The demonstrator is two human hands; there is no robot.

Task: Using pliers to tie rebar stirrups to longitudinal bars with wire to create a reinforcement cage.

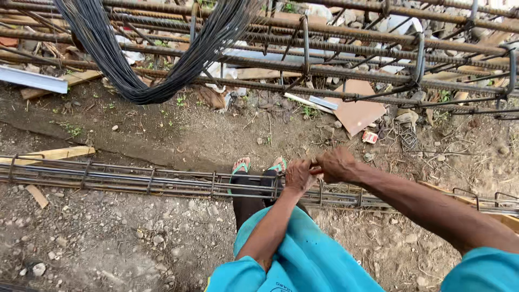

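Observation:
A long rebar cage (135,181) made of parallel steel bars and square stirrups lies across the dirt in front of me. My left hand (298,175) rests closed on its top bars near a stirrup. My right hand (336,164) is closed just beside it, and a thin reddish tool handle shows between the two hands. What the tool's tip touches is hidden by my fingers. My feet in teal sandals (241,165) stand just behind the cage.
A second, larger rebar cage (378,59) runs across the top. A bundle of black tie wire (162,70) hangs over it. Wooden planks (54,154), a cardboard piece (357,111), stones and scraps litter the dirt ground.

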